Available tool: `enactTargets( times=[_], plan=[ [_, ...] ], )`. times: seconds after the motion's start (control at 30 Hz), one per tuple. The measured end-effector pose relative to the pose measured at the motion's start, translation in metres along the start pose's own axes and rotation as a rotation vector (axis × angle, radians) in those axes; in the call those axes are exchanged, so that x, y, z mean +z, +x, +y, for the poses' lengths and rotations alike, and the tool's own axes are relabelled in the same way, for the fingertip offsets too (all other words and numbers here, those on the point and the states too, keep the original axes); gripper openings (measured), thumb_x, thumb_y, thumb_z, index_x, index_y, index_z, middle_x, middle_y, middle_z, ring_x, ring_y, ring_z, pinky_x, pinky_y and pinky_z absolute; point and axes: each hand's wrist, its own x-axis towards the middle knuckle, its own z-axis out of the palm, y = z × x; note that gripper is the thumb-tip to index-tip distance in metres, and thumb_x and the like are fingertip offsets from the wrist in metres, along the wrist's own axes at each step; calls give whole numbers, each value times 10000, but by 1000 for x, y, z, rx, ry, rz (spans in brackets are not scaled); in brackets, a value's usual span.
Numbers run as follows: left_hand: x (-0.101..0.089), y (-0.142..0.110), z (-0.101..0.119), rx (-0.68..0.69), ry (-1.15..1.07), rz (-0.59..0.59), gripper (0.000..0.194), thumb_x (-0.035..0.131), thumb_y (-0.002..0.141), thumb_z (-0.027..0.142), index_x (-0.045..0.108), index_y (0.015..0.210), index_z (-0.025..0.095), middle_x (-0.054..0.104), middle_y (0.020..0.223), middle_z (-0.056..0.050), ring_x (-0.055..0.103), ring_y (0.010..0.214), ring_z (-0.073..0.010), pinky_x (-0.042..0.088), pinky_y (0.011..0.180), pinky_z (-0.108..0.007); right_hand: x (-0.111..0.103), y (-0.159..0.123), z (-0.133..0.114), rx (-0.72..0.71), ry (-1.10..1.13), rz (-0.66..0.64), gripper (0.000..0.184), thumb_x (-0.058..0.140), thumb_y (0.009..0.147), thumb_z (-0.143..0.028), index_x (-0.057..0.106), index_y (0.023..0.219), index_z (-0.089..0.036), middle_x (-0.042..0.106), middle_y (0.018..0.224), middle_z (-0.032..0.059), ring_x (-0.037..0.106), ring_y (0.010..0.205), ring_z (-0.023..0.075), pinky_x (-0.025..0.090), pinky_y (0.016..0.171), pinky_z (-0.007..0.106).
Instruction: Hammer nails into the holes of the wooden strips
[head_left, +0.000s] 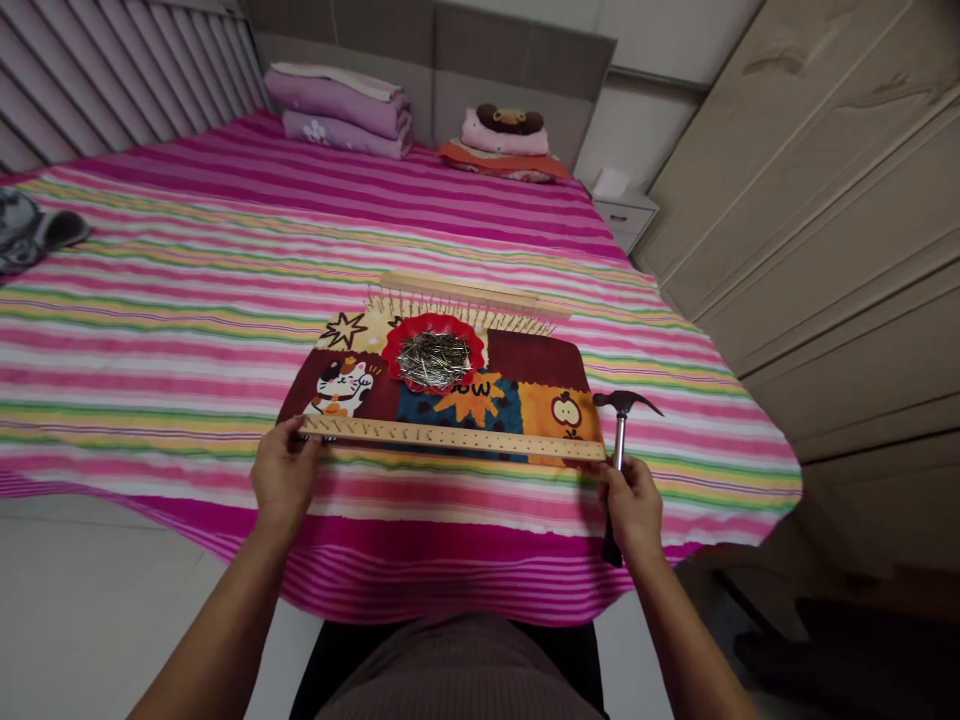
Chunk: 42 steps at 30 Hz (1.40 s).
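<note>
A long wooden strip [450,436] marked with a row of dots lies along the near edge of a colourful cartoon cloth mat [540,375] on the bed. My left hand [283,475] pinches the strip's left end. My right hand [632,505] is closed on the handle of a small hammer [619,435], whose dark head points up beside the strip's right end. A red scalloped dish [395,340] full of small metal nails sits at the mat's middle. Behind it lies another wooden strip [469,292] with many nails standing in it.
The bed has a pink striped cover [187,300]. Folded purple blankets [337,108] and a pile with a plush toy [506,140] lie at the headboard. Dark cloth [30,232] lies at the far left. A wooden wardrobe [840,220] stands on the right.
</note>
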Motion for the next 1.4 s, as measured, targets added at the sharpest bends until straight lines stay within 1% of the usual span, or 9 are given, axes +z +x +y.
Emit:
enactTargets(
  times=[0.2,0.37,0.5,0.6,0.7,0.87,0.97,1.13,1.4],
  plan=[
    [-11,16,-15,-67,-63,36,487,581,702,377,609,1142,170,669,987,-86,635,907,-248,478,929,-416,19,-9,-1,-54,-102,-42,269,602,682,-411,585,849,-201,548,589,-55,465,491,115,371,497,241],
    [-10,20,-19,-83,-99,30,491,570,717,372,592,1165,173,663,963,-76,628,904,-244,477,941,-430,21,-8,-3,-46,-23,-47,258,617,668,-405,575,823,-201,550,590,-54,471,493,115,372,480,236],
    [-21,12,0,-45,44,149,482,508,766,342,581,1195,133,624,1085,-123,603,961,-277,450,958,-491,21,-8,-3,50,132,-60,281,656,658,-396,570,837,-197,536,553,-66,438,419,92,344,396,215],
    [-26,3,33,173,122,293,397,473,788,305,606,1139,175,628,1045,-94,571,1012,-283,433,965,-504,22,-12,3,140,270,-58,316,674,674,-402,560,891,-203,501,492,-94,370,334,66,294,326,189],
    [-12,3,73,412,96,142,283,494,800,366,646,983,211,645,952,-60,580,964,-257,460,911,-443,24,-16,11,191,375,-64,339,688,678,-408,543,912,-210,469,442,-115,340,299,57,259,287,164],
    [40,30,125,532,218,-209,226,507,775,285,695,875,207,684,901,-73,612,878,-232,466,831,-354,25,-17,18,201,433,-77,336,703,675,-394,536,901,-210,483,458,-113,367,316,54,276,276,150],
    [69,47,143,702,377,-320,248,491,766,210,720,860,217,698,877,-84,615,855,-236,449,824,-348,25,-17,19,214,442,-85,336,704,680,-400,534,898,-209,473,459,-117,364,309,52,280,276,152],
    [94,62,152,841,648,-397,271,497,715,141,734,784,253,695,856,-84,605,817,-237,429,758,-342,26,-16,21,216,447,-81,336,699,691,-400,535,910,-207,478,456,-114,362,309,54,283,277,154],
    [92,78,145,846,711,-409,140,554,669,182,688,688,219,634,768,-91,582,796,-257,431,720,-338,26,-15,21,229,449,-72,321,693,695,-387,540,915,-211,483,465,-111,375,324,57,290,279,153]
  ],
)
